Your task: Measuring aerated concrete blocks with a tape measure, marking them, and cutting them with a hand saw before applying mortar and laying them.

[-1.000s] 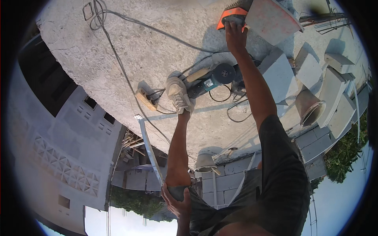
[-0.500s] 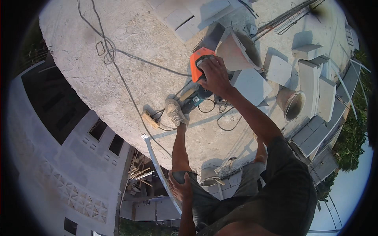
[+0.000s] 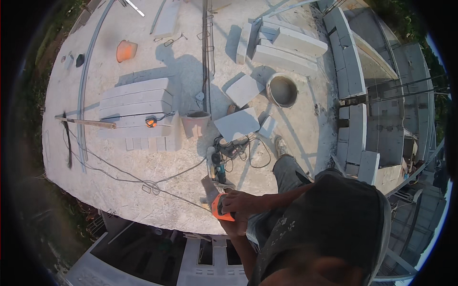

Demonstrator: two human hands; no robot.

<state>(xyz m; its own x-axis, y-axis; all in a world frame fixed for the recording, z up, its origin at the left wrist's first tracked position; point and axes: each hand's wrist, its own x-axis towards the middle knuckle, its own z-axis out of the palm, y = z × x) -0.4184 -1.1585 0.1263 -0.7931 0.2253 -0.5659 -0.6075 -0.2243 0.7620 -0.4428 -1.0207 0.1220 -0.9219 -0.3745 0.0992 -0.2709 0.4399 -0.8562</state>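
My right hand (image 3: 241, 204) is closed round the orange handle (image 3: 219, 210) of a hand saw, whose wide toothed blade (image 3: 209, 189) points away from me, up and left in the head view. My left hand (image 3: 237, 225) is low, just below the handle; its fingers are hidden, and I cannot tell if it touches the saw. Just beyond the saw, a teal angle grinder (image 3: 219, 169) lies on the concrete beside tangled cords and dark tools (image 3: 234, 148). My left shoe (image 3: 225, 188) is partly covered by the saw; my right shoe (image 3: 281, 147) stands further right.
Pale block stacks (image 3: 133, 95) (image 3: 291, 55), loose slabs (image 3: 236, 124), a round bucket (image 3: 282, 90), a pinkish bucket (image 3: 193, 126), an orange tub (image 3: 126, 51), rebar (image 3: 206, 57), a long plank (image 3: 90, 121) and cables occupy the concrete deck (image 3: 119, 183). The deck's edge drops toward lower walls.
My right hand has drawn the saw back toward my body and down near my left hand. My view has tilted up and turned, now showing more of the deck.
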